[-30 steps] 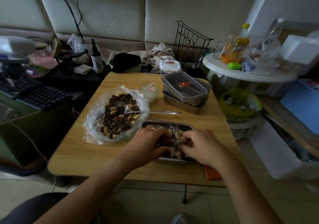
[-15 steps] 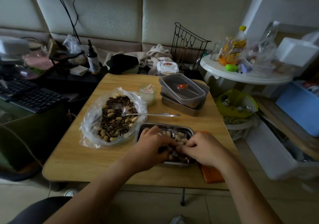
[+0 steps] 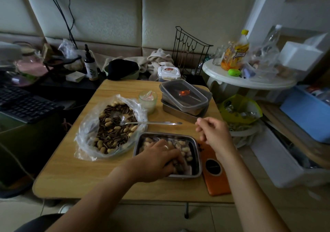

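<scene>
A steel tray (image 3: 197,153) of peanuts sits at the front of the wooden table (image 3: 75,174). My left hand (image 3: 157,162) lies in the tray with its fingers curled down among the peanuts; what it grips is hidden. My right hand (image 3: 212,133) hovers above the tray's right rear corner, fingers curled with thumb and forefinger pinched together; whether anything small sits between them is unclear. To the left, a clear plastic bag (image 3: 85,137) holds sunflower seeds and peanuts, with a metal spoon (image 3: 157,123) resting in it.
Stacked lidded containers (image 3: 184,95) and a small glass cup (image 3: 148,101) stand at the table's back. An orange phone (image 3: 216,174) lies right of the tray. A keyboard (image 3: 23,104) is at left, a yellow-lined bin (image 3: 239,110) and white side table (image 3: 250,81) at right.
My right hand has lifted out of the tray and moved up to the right, uncovering the orange phone. My left hand has stayed in the tray among the peanuts.
</scene>
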A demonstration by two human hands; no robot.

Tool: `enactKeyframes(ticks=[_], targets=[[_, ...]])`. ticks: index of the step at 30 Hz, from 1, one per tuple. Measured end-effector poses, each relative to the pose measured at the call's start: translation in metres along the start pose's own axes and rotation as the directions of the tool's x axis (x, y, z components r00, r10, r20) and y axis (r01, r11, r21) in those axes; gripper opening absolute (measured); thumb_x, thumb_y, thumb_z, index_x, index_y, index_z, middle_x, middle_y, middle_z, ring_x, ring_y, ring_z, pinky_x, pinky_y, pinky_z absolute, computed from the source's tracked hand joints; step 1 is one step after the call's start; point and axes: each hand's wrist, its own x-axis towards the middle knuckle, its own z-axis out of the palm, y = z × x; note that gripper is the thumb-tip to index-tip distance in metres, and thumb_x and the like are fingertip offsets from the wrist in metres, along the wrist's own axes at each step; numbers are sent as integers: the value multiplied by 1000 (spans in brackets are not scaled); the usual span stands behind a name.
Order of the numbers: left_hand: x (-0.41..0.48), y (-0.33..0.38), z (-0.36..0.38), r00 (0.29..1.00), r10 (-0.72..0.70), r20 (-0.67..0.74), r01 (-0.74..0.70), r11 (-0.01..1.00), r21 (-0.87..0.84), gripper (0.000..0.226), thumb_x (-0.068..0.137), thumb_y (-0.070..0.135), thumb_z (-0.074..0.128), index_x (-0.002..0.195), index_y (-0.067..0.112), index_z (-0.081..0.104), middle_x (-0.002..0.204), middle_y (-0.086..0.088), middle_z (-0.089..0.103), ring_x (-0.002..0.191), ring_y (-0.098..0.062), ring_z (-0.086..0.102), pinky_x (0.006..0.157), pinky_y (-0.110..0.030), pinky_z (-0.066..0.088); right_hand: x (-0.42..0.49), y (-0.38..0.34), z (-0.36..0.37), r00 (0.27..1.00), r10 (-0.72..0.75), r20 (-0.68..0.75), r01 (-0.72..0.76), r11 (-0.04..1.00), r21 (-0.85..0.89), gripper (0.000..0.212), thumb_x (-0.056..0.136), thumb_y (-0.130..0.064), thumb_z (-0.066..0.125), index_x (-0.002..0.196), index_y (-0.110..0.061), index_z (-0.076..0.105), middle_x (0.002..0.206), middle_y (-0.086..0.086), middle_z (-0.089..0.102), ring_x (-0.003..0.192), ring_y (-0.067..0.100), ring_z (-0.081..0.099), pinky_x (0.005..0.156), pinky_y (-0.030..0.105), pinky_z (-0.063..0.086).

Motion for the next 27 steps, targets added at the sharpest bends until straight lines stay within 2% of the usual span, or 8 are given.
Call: enactKeyframes(ticks=[5,7,10,15,18,21,23,27], targets=[[1,-1,1,999,17,38,-19,998,54,32,103,33,43,134,35,45,129,8,48,115,-13,32,105,-39,31,15,-8,19,955,-180,-236,170,984,-61,6,99,-22,66,100,-21,61,84,-3,68,59,11,64,50,12,45],[1,-1,-1,999,19,38,-20,1000,24,32,102,31,43,134,36,45,131,9,48,116,-12,31,103,-35,28,17,-12,25,950,-253,-185,239,967,-92,21,100,-13,64,116,-26,60,88,-6,68,59,11,66,51,13,48],[0,0,-1,999,35,25,-35,999,7,32,102,30,43,133,37,47,132,10,48,116,-10,31,102,-34,27,20,-19,34,986,-166,-30,167,984,53,42,103,-6,54,133,-34,59,105,-6,69,59,19,71,53,21,53],[-2,-4,0,991,9,-131,-27,990,-140,28,99,38,50,125,37,60,123,14,54,119,-8,39,104,-39,41,21,-22,32,980,-157,-122,175,972,156,35,101,-2,56,120,-29,67,115,-7,71,62,20,75,48,21,48],[-7,-6,-5,915,-55,-400,-41,973,-226,25,98,40,52,119,34,64,116,15,56,114,-8,46,96,-33,44,16,-25,20,934,-280,-223,318,934,161,21,98,-13,68,113,-27,66,111,-5,73,58,18,70,49,17,45],[-13,-11,-14,748,-206,-631,16,956,-293,25,98,26,59,123,27,62,114,16,55,112,-7,50,91,-26,47,4,-26,6,885,-354,-301,427,876,224,16,99,-14,69,113,-22,67,105,-1,71,56,17,62,49,15,44],[-18,-15,-20,663,-295,-688,58,936,-346,36,97,27,61,132,24,54,121,14,52,114,-6,51,95,-27,49,-7,-26,-5,870,-375,-321,468,835,291,14,101,-15,67,114,-19,69,89,2,67,56,15,54,50,17,44],[-27,-19,-31,705,-339,-623,49,899,-434,45,97,36,61,137,21,50,120,13,55,109,2,55,89,-17,51,-21,-23,-17,884,-357,-301,459,788,411,15,103,-22,63,95,-26,75,60,-6,46,51,8,37,47,19,32]])
